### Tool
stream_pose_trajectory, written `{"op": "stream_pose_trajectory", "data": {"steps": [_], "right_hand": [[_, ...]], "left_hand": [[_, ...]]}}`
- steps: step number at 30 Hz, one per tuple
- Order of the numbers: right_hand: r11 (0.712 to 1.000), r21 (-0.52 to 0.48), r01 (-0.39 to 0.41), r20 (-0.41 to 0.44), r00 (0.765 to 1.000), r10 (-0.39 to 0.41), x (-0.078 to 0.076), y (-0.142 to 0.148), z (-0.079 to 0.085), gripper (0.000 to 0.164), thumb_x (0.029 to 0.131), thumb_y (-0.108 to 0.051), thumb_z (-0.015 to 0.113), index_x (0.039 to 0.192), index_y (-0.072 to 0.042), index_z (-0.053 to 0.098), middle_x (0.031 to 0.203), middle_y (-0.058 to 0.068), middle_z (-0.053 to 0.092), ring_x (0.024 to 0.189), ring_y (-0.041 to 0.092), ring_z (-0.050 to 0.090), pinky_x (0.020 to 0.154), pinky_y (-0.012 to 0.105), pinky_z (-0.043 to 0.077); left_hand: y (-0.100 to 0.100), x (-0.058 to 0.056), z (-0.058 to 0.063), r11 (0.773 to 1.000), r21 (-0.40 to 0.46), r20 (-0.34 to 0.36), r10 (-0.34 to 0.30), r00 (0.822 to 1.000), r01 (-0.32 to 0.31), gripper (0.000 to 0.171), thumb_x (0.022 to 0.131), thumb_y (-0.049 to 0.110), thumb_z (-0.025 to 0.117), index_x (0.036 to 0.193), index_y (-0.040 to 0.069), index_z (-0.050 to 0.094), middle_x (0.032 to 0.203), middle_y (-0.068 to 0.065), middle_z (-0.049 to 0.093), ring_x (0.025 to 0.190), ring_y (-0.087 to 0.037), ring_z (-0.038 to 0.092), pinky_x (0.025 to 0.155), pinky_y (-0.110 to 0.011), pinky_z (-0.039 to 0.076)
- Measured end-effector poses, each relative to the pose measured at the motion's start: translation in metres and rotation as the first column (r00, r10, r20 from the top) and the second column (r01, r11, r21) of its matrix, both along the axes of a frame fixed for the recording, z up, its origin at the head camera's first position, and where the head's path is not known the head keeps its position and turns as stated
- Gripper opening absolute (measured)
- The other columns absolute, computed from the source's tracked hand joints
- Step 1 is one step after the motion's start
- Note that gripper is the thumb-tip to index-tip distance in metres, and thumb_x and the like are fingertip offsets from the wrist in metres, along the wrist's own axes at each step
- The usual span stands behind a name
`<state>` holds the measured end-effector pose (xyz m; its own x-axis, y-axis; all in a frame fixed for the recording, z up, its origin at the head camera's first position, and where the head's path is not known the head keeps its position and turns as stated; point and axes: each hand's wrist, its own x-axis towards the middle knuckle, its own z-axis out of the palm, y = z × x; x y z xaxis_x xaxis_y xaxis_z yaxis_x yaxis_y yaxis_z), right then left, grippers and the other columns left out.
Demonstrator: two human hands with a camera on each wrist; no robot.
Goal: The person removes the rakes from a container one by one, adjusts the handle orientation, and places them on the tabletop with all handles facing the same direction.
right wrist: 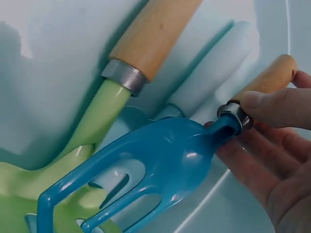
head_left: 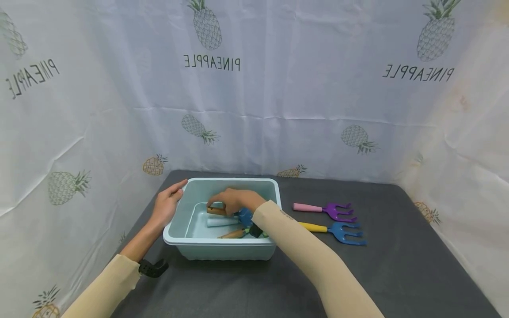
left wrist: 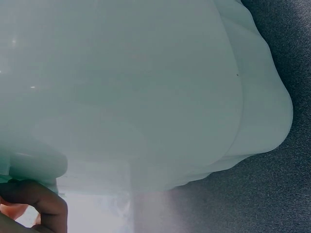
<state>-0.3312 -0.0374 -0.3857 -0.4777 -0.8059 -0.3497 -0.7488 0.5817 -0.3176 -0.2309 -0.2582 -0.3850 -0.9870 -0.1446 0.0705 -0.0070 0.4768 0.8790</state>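
A pale blue plastic basin [head_left: 226, 252] stands on the dark table. My left hand [head_left: 165, 207] grips its left rim, with curled fingers [left wrist: 46, 201] showing at the edge in the left wrist view. Inside the basin, my right hand [head_left: 234, 199] holds a blue hand rake [right wrist: 167, 150] by its wooden handle, thumb on the metal collar. Below the blue rake's prongs in the right wrist view lies a green hand rake [right wrist: 99, 116] with a wooden handle. Beside it is a pale blue tool [right wrist: 211, 68], its head partly hidden under the blue rake.
Right of the basin, a purple hand rake [head_left: 334, 211] with a pink handle lies on the table [head_left: 413, 265]. A blue hand rake [head_left: 342, 232] with a yellow handle lies nearer, its handle end behind my right arm. Pineapple-print cloth [head_left: 254, 88] hangs behind and at both sides.
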Motion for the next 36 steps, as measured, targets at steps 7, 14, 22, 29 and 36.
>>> {"op": "stream_pose_trajectory", "data": {"steps": [7, 14, 22, 29, 36], "right_hand": [[1.0, -0.029, -0.006, 0.038, 0.999, 0.007, 0.0, 0.001, 0.005, 0.077, 0.091, 0.016, 0.053, 0.153, -0.03, 0.051, 0.13, 0.007, 0.067, 0.1, 0.015, 0.063, 0.065, 0.024, 0.048], [0.996, -0.08, -0.039, 0.029, 0.999, 0.041, -0.001, 0.001, 0.015, 0.077, 0.09, 0.014, 0.056, 0.154, -0.028, 0.05, 0.129, 0.006, 0.069, 0.097, 0.015, 0.063, 0.063, 0.024, 0.047], [0.992, -0.114, -0.059, 0.008, 0.998, 0.06, 0.001, 0.004, 0.034, 0.078, 0.088, 0.013, 0.058, 0.154, -0.027, 0.05, 0.131, 0.004, 0.068, 0.11, 0.017, 0.065, 0.071, 0.024, 0.052], [0.988, -0.118, -0.095, -0.027, 0.995, 0.092, 0.006, 0.013, 0.053, 0.071, 0.092, 0.011, 0.055, 0.153, -0.025, 0.051, 0.133, 0.008, 0.068, 0.115, 0.023, 0.064, 0.075, 0.025, 0.051], [0.988, -0.103, -0.119, -0.063, 0.992, 0.113, 0.015, 0.017, 0.075, 0.062, 0.1, 0.001, 0.055, 0.153, -0.029, 0.05, 0.136, 0.007, 0.067, 0.11, 0.021, 0.066, 0.071, 0.024, 0.052]], "left_hand": [[0.0, 0.0, -0.001, 1.0, 0.002, -0.008, 0.004, 1.0, -0.004, 0.048, 0.112, 0.021, 0.04, 0.159, 0.011, 0.042, 0.166, -0.015, 0.037, 0.154, -0.038, 0.034, 0.125, -0.056, 0.03], [0.0, 0.0, 0.001, 1.0, 0.003, -0.006, 0.004, 1.0, -0.004, 0.048, 0.112, 0.021, 0.04, 0.159, 0.01, 0.042, 0.166, -0.015, 0.037, 0.154, -0.038, 0.034, 0.124, -0.056, 0.031], [0.0, 0.0, 0.002, 1.0, 0.017, 0.012, 0.001, 1.0, -0.001, 0.048, 0.113, 0.021, 0.039, 0.159, 0.011, 0.041, 0.167, -0.015, 0.036, 0.156, -0.037, 0.032, 0.125, -0.055, 0.03], [0.001, -0.003, 0.0, 1.0, 0.011, 0.004, 0.003, 1.0, -0.003, 0.048, 0.112, 0.018, 0.039, 0.159, 0.009, 0.041, 0.166, -0.017, 0.037, 0.155, -0.038, 0.032, 0.125, -0.055, 0.029], [0.0, -0.001, -0.001, 1.0, 0.018, 0.006, -0.001, 1.0, 0.001, 0.048, 0.113, 0.021, 0.039, 0.159, 0.009, 0.04, 0.166, -0.017, 0.037, 0.155, -0.038, 0.032, 0.124, -0.055, 0.031]]}}
